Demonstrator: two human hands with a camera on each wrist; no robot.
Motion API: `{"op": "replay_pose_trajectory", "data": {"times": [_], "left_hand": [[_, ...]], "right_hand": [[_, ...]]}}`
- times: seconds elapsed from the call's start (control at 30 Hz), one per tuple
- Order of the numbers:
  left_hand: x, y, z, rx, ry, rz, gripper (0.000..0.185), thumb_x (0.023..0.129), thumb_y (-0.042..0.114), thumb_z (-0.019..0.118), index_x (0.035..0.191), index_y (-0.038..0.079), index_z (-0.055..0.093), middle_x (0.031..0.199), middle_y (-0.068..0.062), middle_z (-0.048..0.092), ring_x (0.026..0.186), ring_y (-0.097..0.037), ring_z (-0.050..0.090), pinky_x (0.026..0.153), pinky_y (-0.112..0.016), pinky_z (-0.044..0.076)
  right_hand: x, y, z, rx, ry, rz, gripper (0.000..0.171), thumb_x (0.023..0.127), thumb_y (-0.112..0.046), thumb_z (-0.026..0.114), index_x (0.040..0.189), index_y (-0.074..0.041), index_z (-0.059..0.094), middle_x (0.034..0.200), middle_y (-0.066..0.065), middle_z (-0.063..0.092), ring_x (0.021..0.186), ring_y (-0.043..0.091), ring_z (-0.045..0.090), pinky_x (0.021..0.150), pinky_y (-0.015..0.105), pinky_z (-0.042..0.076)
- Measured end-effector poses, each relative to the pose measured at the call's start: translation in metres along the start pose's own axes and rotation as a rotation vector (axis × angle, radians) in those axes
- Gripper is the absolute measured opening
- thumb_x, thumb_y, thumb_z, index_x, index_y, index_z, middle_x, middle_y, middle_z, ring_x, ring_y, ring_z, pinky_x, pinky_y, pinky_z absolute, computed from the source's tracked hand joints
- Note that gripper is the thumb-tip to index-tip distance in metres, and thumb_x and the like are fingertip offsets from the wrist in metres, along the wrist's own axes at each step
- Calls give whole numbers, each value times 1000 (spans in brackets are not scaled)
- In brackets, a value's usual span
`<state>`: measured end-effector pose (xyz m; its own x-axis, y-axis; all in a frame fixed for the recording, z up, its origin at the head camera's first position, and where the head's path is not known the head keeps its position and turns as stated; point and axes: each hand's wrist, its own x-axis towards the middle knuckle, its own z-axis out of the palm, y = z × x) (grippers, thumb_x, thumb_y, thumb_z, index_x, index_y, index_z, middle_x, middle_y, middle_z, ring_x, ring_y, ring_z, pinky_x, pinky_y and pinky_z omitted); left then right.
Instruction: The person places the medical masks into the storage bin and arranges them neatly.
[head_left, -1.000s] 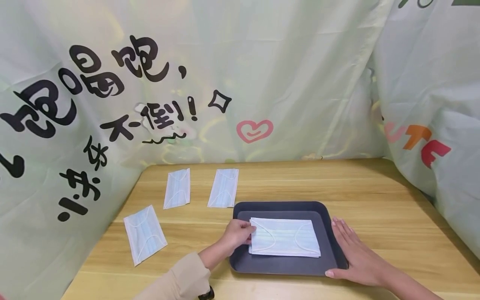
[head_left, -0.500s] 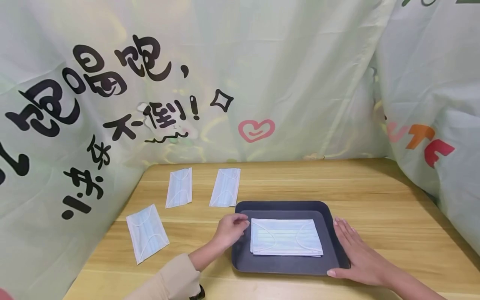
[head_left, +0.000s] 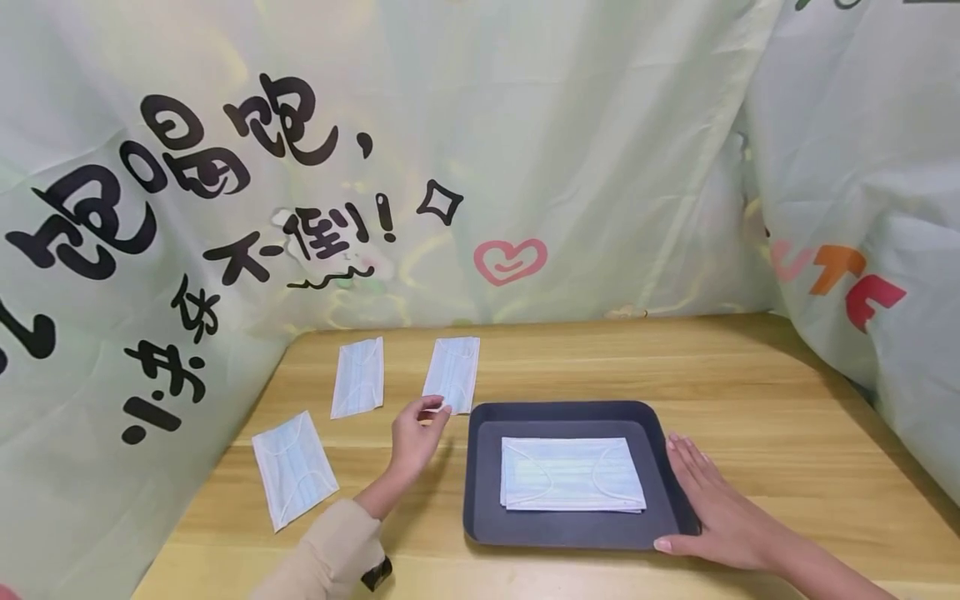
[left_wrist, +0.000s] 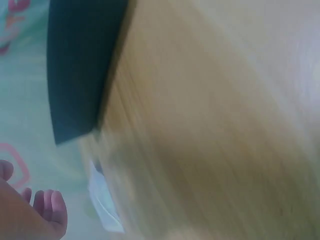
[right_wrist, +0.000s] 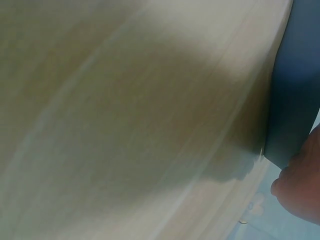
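Observation:
A dark tray (head_left: 480,500) sits on the wooden table and holds a flat stack of pale blue face masks (head_left: 573,473). My left hand (head_left: 433,410) is left of the tray, its loosely curved fingertips at the near edge of a single mask (head_left: 451,375); no grip shows. My right hand (head_left: 701,492) lies flat on the table with its fingers against the tray's right rim. The left wrist view is blurred and shows the tray (left_wrist: 82,65), a mask corner (left_wrist: 102,200) and fingertips (left_wrist: 47,205). The right wrist view shows the tray's edge (right_wrist: 295,85).
Two more masks lie on the table's left side, one at the back (head_left: 358,377) and one nearer (head_left: 294,468). Printed fabric sheets (head_left: 525,167) wall in the table at the back, left and right. Bare wood (head_left: 750,383) lies right of the tray.
My left hand let go of the stack in the tray and moved left and back to the single mask behind the tray's corner. The right hand stayed put.

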<state>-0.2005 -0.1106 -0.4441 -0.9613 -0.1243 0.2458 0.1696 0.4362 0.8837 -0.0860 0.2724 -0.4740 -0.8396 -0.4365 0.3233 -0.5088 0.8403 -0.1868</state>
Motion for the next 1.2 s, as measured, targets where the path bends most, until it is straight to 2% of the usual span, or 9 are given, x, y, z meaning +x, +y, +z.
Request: {"op": "replay_pose_trajectory", "data": {"times": [0.13,0.23,0.4,0.53,0.6,0.73,0.93,1.07,1.2], "left_hand": [[15,-8,-3,42,66,-59,21,83,8,65,99,-5,66,98,-21,67,83,-29,64,66,-22,51],[27,-13,-4,28,111,-108,23,83,9,65,100,-7,66,99,-23,67,85,-32,63,69,-30,53],[44,-21,-4,22,155,-190,27,84,10,63,103,-9,64,103,-25,64,92,-35,62,76,-39,54],[49,-29,-3,86,121,-245,30,83,10,64,106,-10,62,107,-25,63,101,-36,59,83,-42,52],[49,-32,-2,119,95,-259,31,82,8,65,107,-11,61,108,-27,62,104,-38,58,87,-43,51],[49,-36,1,171,58,-275,36,80,6,67,109,-14,59,112,-30,60,108,-41,56,92,-45,48],[50,-36,10,316,53,-314,46,76,13,74,111,-12,58,114,-30,55,111,-43,51,95,-47,44],[50,-33,15,425,65,-332,40,73,16,77,96,-10,58,105,-28,55,101,-41,52,88,-47,45],[53,-30,14,498,55,-348,31,72,16,78,78,-3,54,91,-23,59,88,-36,56,77,-44,49]], "right_hand": [[1,1,1,2,15,-13,119,66,-57,74,146,5,11,157,13,1,139,1,-20,109,9,-13],[2,0,1,10,16,-12,119,66,-56,74,146,5,12,156,17,6,139,1,-20,108,8,-13],[4,-1,1,20,-7,5,118,67,-56,73,147,4,11,157,14,3,138,-1,-21,107,8,-13],[4,-1,1,13,-8,6,118,66,-57,73,147,4,11,157,7,-4,138,-1,-21,107,8,-14],[5,-1,1,8,-5,5,118,66,-57,73,146,4,11,157,9,-3,138,0,-21,107,8,-14],[6,-1,1,-2,0,-2,118,66,-57,73,146,4,12,154,22,11,138,0,-21,108,9,-14],[5,0,1,-11,7,-10,119,65,-57,73,146,4,12,155,20,8,138,1,-21,108,9,-14],[5,0,1,-10,5,-5,119,65,-57,73,147,3,12,154,21,12,138,0,-21,108,9,-14],[6,0,1,-13,8,-5,118,65,-57,73,147,3,12,152,24,17,138,0,-20,108,9,-14]]}}
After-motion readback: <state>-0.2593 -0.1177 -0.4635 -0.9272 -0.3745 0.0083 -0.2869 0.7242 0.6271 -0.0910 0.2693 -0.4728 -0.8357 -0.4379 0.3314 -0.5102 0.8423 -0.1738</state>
